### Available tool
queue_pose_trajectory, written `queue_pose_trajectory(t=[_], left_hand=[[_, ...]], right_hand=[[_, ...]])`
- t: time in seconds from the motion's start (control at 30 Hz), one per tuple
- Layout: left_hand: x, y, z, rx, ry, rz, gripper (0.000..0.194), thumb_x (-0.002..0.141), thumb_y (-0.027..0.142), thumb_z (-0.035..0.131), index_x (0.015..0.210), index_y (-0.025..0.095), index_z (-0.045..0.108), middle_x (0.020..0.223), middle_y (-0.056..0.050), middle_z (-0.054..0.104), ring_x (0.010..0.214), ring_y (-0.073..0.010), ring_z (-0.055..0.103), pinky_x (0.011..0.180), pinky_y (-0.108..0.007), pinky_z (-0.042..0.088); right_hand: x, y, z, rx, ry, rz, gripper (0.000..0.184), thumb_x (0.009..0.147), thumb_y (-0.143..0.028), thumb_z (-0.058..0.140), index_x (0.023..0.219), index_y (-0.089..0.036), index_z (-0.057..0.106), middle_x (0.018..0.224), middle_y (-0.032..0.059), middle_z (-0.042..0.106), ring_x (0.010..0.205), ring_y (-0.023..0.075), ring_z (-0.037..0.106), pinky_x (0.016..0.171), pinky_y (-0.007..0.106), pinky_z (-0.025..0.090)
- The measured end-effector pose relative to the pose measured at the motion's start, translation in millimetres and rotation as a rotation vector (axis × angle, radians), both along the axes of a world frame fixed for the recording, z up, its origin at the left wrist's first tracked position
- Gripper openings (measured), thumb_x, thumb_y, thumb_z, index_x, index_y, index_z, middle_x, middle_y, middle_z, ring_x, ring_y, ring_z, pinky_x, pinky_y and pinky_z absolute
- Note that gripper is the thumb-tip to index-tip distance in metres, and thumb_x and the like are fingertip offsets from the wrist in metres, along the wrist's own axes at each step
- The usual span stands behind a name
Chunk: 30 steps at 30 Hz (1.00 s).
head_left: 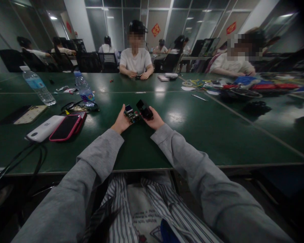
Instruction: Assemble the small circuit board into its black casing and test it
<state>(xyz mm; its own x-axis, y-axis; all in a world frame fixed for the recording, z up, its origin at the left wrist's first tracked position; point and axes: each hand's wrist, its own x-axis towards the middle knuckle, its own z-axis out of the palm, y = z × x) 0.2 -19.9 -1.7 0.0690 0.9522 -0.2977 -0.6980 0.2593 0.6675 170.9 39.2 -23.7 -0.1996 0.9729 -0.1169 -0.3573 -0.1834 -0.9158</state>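
Observation:
In my left hand (121,120) is a small green circuit board (132,115) with a little screen at its upper left end and several parts on its face. My fingers close on its left side. A black plastic case (144,109) with openings in it lies in the grip of my right hand (155,119), tilted toward the board. The two pieces are held side by side over the green table (142,148), and I cannot tell whether they touch. Most fingertips are hidden behind the pieces.
To the left lie a pink-edged phone (66,127), a white power bank (45,128), a patterned notebook (30,114), glasses and two water bottles (39,86). A pen (199,98) and a heap of cables (207,84) are at the right. A person (136,60) sits opposite.

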Motion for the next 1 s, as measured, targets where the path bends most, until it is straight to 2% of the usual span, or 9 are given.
queue_pose_trajectory(t=[0.2, 0.33, 0.4, 0.5, 0.57, 0.67, 0.73, 0.9, 1.0], left_hand=[[1.0, 0.3, -0.6, -0.020, 0.003, 0.021, 0.050, 0.087, 0.063, 0.058, 0.107, 0.018, 0.064, 0.093, -0.014, 0.072, 0.089, -0.0257, 0.071, 0.083, -0.039, 0.053], [1.4, 0.5, -0.9, -0.013, 0.007, 0.014, 0.048, 0.089, 0.061, 0.056, 0.109, 0.018, 0.064, 0.093, -0.013, 0.072, 0.089, -0.0252, 0.071, 0.083, -0.038, 0.053], [1.2, 1.1, -1.5, -0.010, 0.014, 0.006, 0.049, 0.090, 0.061, 0.054, 0.109, 0.017, 0.064, 0.093, -0.013, 0.073, 0.089, -0.0244, 0.071, 0.083, -0.037, 0.052], [0.7, 2.0, -2.6, -0.010, 0.021, -0.003, 0.051, 0.091, 0.062, 0.053, 0.109, 0.016, 0.064, 0.092, -0.013, 0.073, 0.087, -0.0232, 0.071, 0.083, -0.036, 0.052], [0.5, 2.2, -2.8, -0.006, 0.024, -0.013, 0.051, 0.091, 0.062, 0.052, 0.111, 0.016, 0.063, 0.092, -0.012, 0.073, 0.087, -0.0226, 0.071, 0.084, -0.036, 0.052], [0.2, 2.2, -2.7, -0.001, 0.033, -0.025, 0.053, 0.092, 0.063, 0.051, 0.114, 0.015, 0.062, 0.094, -0.012, 0.073, 0.088, -0.0224, 0.070, 0.085, -0.036, 0.052], [0.0, 2.6, -2.8, -0.001, 0.042, -0.025, 0.054, 0.092, 0.063, 0.051, 0.114, 0.015, 0.062, 0.094, -0.012, 0.073, 0.088, -0.0224, 0.070, 0.085, -0.036, 0.052], [-0.4, 5.8, -5.5, -0.016, 0.061, -0.011, 0.052, 0.092, 0.062, 0.051, 0.111, 0.015, 0.065, 0.088, -0.010, 0.072, 0.084, -0.0212, 0.070, 0.081, -0.034, 0.053], [-0.5, 7.7, -7.1, -0.008, 0.070, -0.018, 0.051, 0.092, 0.061, 0.051, 0.109, 0.015, 0.066, 0.085, -0.009, 0.072, 0.084, -0.0206, 0.069, 0.081, -0.034, 0.053]], right_hand=[[2.2, -2.3, -0.6, 0.008, -0.046, 0.076, 0.021, 0.097, -0.044, 0.047, 0.095, -0.025, 0.056, 0.099, 0.0063, 0.067, 0.098, 0.0201, 0.069, 0.092, 0.040, 0.060], [-0.9, -7.4, 5.1, -0.125, 0.079, 0.023, 0.019, 0.098, -0.038, 0.045, 0.094, -0.024, 0.057, 0.098, 0.0064, 0.068, 0.099, 0.0199, 0.070, 0.096, 0.039, 0.059], [-1.3, -8.0, 6.1, -0.143, 0.099, 0.025, 0.019, 0.098, -0.038, 0.046, 0.094, -0.024, 0.058, 0.098, 0.0064, 0.069, 0.099, 0.0202, 0.070, 0.096, 0.039, 0.059], [-1.2, -7.4, 5.4, -0.131, 0.095, 0.032, 0.016, 0.097, -0.037, 0.049, 0.096, -0.024, 0.059, 0.093, 0.0054, 0.069, 0.092, 0.0197, 0.070, 0.087, 0.038, 0.062], [-1.3, -7.6, 5.3, -0.167, 0.141, 0.022, 0.015, 0.097, -0.036, 0.050, 0.097, -0.024, 0.059, 0.090, 0.0040, 0.068, 0.085, 0.0173, 0.070, 0.077, 0.032, 0.063], [-2.2, -9.9, 8.1, -0.238, 0.220, 0.016, 0.014, 0.096, -0.034, 0.052, 0.096, -0.022, 0.060, 0.087, 0.0033, 0.068, 0.076, 0.0142, 0.068, 0.065, 0.024, 0.059], [-3.5, -12.1, 10.8, -0.247, 0.220, 0.020, 0.014, 0.096, -0.033, 0.053, 0.095, -0.022, 0.061, 0.085, 0.0031, 0.069, 0.074, 0.0144, 0.068, 0.062, 0.024, 0.057], [-10.1, -15.3, 8.1, -0.135, 0.097, -0.011, 0.015, 0.090, -0.036, 0.059, 0.093, -0.022, 0.059, 0.080, 0.0005, 0.067, 0.073, 0.0148, 0.065, 0.062, 0.026, 0.053], [-14.8, -17.3, 0.2, 0.091, -0.084, -0.110, 0.027, 0.081, -0.042, 0.069, 0.096, -0.023, 0.058, 0.083, -0.0012, 0.064, 0.077, 0.0151, 0.063, 0.070, 0.028, 0.053]])
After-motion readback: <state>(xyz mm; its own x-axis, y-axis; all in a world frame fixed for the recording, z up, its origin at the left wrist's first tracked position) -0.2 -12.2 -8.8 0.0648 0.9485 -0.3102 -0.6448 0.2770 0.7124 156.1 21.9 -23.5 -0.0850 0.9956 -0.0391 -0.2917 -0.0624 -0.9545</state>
